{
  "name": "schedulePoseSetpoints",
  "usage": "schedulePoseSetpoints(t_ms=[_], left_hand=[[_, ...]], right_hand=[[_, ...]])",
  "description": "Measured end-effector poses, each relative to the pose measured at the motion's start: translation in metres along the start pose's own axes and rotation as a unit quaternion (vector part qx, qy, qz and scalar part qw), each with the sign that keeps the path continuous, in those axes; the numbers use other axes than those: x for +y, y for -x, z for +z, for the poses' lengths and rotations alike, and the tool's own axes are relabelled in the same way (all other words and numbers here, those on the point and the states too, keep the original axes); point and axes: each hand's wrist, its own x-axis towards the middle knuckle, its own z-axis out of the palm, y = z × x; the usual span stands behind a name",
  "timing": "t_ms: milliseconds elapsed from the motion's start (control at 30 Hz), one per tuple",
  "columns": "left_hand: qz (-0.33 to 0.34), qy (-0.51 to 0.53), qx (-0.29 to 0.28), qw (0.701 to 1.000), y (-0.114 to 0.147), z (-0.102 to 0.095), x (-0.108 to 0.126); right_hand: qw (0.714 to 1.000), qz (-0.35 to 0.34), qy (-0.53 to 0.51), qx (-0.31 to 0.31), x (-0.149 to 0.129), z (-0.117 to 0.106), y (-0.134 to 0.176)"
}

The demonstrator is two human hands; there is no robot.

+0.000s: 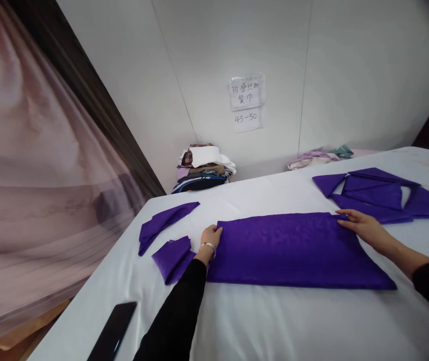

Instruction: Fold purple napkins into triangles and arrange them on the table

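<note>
A purple cloth napkin [289, 253], doubled into a wide rectangle, lies across the white-covered table in front of me. My left hand [210, 240], with a bracelet at the wrist, pinches its far left corner. At the far right corner, my right hand [359, 225] has its thumb and fingers closed on the edge. Left of the napkin sit two folded purple cloths, a narrow one [165, 224] and a squarer one [175, 258] close to my left wrist. More folded purple napkins [372, 188] overlap in a ring beyond my right hand.
The white tablecloth [267, 321] has soft wrinkles. A black phone [113, 331] rests near the left edge. Against the wall stand a stack of folded clothes [203, 168] and a pile of pale cloths [314, 158]. Paper signs [247, 103] hang above; a pink curtain [41, 165] drapes at left.
</note>
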Motion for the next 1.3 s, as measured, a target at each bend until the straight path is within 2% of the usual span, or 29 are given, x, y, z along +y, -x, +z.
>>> schedulePoseSetpoints(t_ms=[100, 167, 467, 900, 1300], left_hand=[[-0.002, -0.067, 0.011, 0.998, -0.008, 0.007, -0.005], [-0.004, -0.102, 0.013, 0.995, -0.009, 0.009, -0.007], [-0.007, -0.194, 0.011, 0.981, -0.017, 0.011, 0.0], [-0.019, -0.275, -0.018, 0.961, -0.035, 0.018, 0.002], [-0.033, -0.306, -0.007, 0.951, -0.037, 0.024, 0.002]], right_hand=[[0.999, 0.03, -0.032, -0.03, 0.014, 0.015, -0.023], [0.999, 0.034, -0.029, -0.023, 0.023, 0.024, -0.034], [0.995, -0.011, 0.098, 0.01, 0.053, 0.045, -0.049], [0.979, -0.052, 0.197, 0.001, 0.045, 0.054, -0.051], [0.968, -0.014, 0.251, 0.006, 0.03, 0.053, -0.049]])
